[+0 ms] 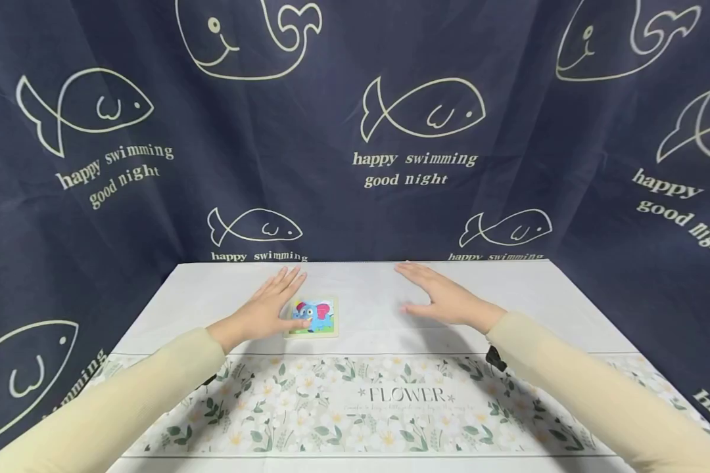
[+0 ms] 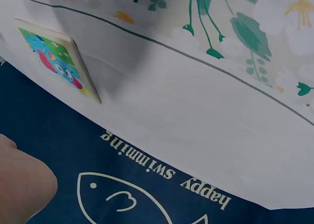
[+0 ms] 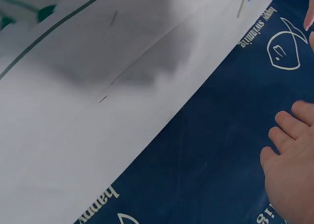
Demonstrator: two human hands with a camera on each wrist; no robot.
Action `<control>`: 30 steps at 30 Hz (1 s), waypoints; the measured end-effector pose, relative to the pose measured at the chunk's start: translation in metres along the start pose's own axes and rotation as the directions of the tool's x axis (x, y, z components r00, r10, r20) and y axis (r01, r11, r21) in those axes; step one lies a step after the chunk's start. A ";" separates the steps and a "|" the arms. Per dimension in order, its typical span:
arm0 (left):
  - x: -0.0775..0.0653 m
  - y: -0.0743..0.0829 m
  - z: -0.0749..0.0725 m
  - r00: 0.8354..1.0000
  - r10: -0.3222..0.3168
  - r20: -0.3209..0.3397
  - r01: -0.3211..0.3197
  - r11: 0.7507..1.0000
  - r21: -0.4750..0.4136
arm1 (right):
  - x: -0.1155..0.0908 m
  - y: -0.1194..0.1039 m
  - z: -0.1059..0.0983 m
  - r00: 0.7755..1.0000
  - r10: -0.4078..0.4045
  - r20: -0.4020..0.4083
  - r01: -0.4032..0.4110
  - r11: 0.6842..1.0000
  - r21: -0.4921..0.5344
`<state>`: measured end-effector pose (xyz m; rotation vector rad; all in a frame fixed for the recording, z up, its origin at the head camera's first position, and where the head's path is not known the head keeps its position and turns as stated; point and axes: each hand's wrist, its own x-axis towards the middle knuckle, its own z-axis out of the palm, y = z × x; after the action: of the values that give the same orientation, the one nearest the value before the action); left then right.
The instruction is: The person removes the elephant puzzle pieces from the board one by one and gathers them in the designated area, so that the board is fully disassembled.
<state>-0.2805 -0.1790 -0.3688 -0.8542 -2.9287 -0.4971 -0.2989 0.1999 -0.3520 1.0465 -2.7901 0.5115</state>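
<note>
An elephant picture puzzle (image 1: 322, 322), a small square board with a pale rim, lies flat on the white tablecloth. My left hand (image 1: 261, 314) hovers just left of it, fingers extended and thumb overlapping the board's picture in the head view; nothing is held. In the left wrist view the puzzle board (image 2: 56, 57) appears at upper left, apart from the part of my hand (image 2: 24, 182) visible there. My right hand (image 1: 446, 297) is held above the cloth to the right, fingers straight and thumb spread, holding nothing. In the right wrist view its fingers (image 3: 289, 131) show straight.
The tablecloth (image 1: 367, 341) is white with a floral band (image 1: 307, 420) lettered "FLOWER" nearer me. A dark blue curtain (image 1: 331, 217) with fish and whale drawings hangs behind the table's far edge and at both sides.
</note>
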 end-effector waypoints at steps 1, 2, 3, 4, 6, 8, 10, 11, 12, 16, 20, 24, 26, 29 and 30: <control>0.001 -0.001 0.001 1.000 0.004 0.001 -0.004 1.000 -0.001 | 0.002 0.000 0.000 1.000 0.014 -0.002 -0.014 1.000 0.016; 0.001 0.000 0.001 1.000 0.013 0.000 -0.013 1.000 -0.002 | 0.003 0.000 0.001 1.000 0.023 -0.004 -0.023 0.999 0.023; 0.002 -0.001 0.002 1.000 0.018 0.002 -0.018 1.000 0.001 | 0.005 0.000 0.002 1.000 0.029 -0.009 -0.029 0.999 0.032; 0.003 -0.001 0.003 1.000 0.021 0.008 -0.021 1.000 0.003 | 0.007 0.000 0.003 0.999 0.031 -0.014 -0.031 0.999 0.039; 0.006 -0.002 0.005 0.999 0.027 0.017 -0.027 1.000 0.011 | 0.010 0.000 0.005 0.999 0.027 -0.029 -0.025 0.998 0.052; 0.009 -0.003 0.007 0.999 0.028 0.030 -0.029 0.999 0.016 | 0.014 0.000 0.007 0.999 0.023 -0.042 -0.020 0.998 0.063; 0.011 -0.004 0.009 0.999 0.021 0.044 -0.021 1.000 0.001 | 0.017 -0.001 0.008 0.999 0.013 -0.052 -0.010 0.997 0.072; 0.013 -0.004 0.010 0.999 0.020 0.048 -0.019 1.000 -0.014 | 0.018 -0.001 0.009 0.998 0.011 -0.057 -0.007 0.997 0.079; 0.014 -0.005 0.011 0.998 0.013 0.056 -0.011 0.999 -0.031 | 0.020 -0.002 0.010 0.998 0.010 -0.062 -0.005 0.996 0.086; 0.019 -0.006 0.015 0.997 -0.013 0.078 0.021 0.994 -0.109 | 0.025 -0.004 0.014 0.996 0.007 -0.086 0.002 0.995 0.100; 0.021 -0.006 0.019 0.995 -0.021 0.094 0.034 0.990 -0.135 | 0.030 -0.006 0.018 0.994 0.006 -0.113 0.009 0.992 0.126; 0.022 -0.003 0.020 0.993 -0.032 0.117 0.048 0.988 -0.144 | 0.036 -0.008 0.022 0.990 0.001 -0.138 0.025 0.981 0.192; 0.023 -0.001 0.021 0.990 -0.046 0.133 0.066 0.986 -0.152 | 0.039 -0.008 0.024 0.989 -0.005 -0.149 0.039 0.974 0.225; 0.024 0.002 0.023 0.986 -0.071 0.151 0.095 0.983 -0.155 | 0.045 -0.008 0.030 0.987 -0.017 -0.161 0.058 0.966 0.253; 0.025 0.003 0.024 0.986 -0.074 0.152 0.098 0.983 -0.156 | 0.047 -0.008 0.031 0.987 -0.018 -0.161 0.059 0.965 0.255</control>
<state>-0.2989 -0.1561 -0.3871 -0.8149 -3.1040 -0.7192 -0.3289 0.1545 -0.3688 1.0517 -2.6082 0.9326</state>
